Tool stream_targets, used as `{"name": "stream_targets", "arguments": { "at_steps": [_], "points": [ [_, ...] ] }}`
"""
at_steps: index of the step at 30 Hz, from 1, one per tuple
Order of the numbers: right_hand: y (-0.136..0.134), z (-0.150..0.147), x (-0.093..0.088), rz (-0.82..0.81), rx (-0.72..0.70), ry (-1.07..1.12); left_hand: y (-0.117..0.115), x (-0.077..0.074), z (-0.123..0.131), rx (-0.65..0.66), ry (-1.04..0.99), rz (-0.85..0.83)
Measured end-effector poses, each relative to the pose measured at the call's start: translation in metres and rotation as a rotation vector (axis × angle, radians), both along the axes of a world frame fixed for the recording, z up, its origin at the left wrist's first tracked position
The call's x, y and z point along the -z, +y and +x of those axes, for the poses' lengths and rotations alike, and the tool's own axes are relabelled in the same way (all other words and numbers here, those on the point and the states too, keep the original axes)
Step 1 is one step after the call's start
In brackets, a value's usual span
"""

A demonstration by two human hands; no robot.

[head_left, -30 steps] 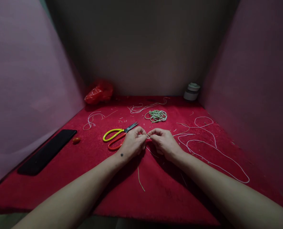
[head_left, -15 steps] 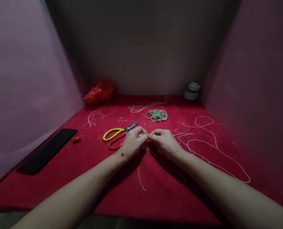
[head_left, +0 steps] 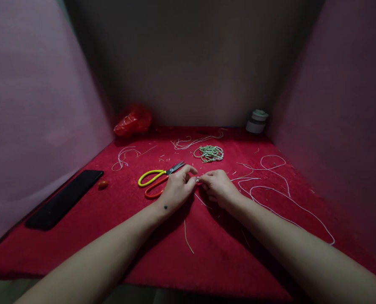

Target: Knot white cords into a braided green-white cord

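At the middle of the red-covered table, my right hand (head_left: 220,186) pinches a small whitish knotted bit of thin cord (head_left: 197,180) between thumb and fingertips. My left hand (head_left: 179,185) is close against it, its thumb tip at the cord and its index finger raised apart from the thumb. The remaining left fingers curl underneath, mostly hidden. A loose cord end (head_left: 188,239) trails below the left hand. Beside the left wrist lie scissors (head_left: 151,179) with one yellow and one red handle, blades pointing away. A tangle of green-and-white braided cord (head_left: 209,153) lies beyond the hands.
On the left rest a black phone (head_left: 64,198) and a small orange-red oval object (head_left: 103,184). A red plastic bag (head_left: 133,121) and a white-lidded jar (head_left: 257,121) stand at the back corners. Loose white cord (head_left: 289,192) loops across the right. Pinkish walls enclose the sides.
My left index finger has lifted away from the thumb, exposing the whitish bit of cord. The right hand keeps its pinch. The whole view has shifted slightly.
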State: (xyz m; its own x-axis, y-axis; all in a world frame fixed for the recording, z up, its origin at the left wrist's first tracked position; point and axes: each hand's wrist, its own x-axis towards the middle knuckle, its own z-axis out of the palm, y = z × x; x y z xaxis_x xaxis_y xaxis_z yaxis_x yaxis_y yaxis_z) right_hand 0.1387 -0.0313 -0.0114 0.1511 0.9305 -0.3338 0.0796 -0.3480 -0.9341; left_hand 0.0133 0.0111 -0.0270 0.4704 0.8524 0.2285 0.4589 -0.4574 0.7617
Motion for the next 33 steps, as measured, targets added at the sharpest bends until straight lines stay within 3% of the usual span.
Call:
{"name": "stream_targets", "arguments": {
  "at_steps": [3,8,11,16,19,25,29,33],
  "points": [
    [0.005,0.002,0.001,-0.001,-0.018,-0.126,0.000,-0.001,-0.001,0.005,0.149,0.121],
    [0.007,0.016,0.003,0.049,-0.058,-0.358,0.002,-0.007,-0.003,0.087,0.420,0.133],
    [0.004,0.025,0.000,0.109,-0.141,-0.630,0.002,-0.011,-0.007,0.128,0.567,0.171],
    [0.000,0.026,-0.004,0.162,-0.268,-0.984,0.005,-0.018,-0.010,0.057,0.755,0.283],
    [-0.001,0.024,-0.004,0.167,-0.313,-1.074,0.001,-0.019,-0.008,0.032,0.827,0.322],
    [-0.003,0.022,-0.002,0.163,-0.342,-1.192,-0.009,-0.016,-0.006,0.235,0.880,0.419],
    [-0.004,0.027,-0.004,0.132,-0.344,-1.204,0.004,-0.018,-0.012,0.171,0.880,0.412],
    [-0.008,0.042,-0.014,0.114,-0.383,-1.141,0.020,-0.021,-0.020,0.201,0.772,0.287]
  ]
}}
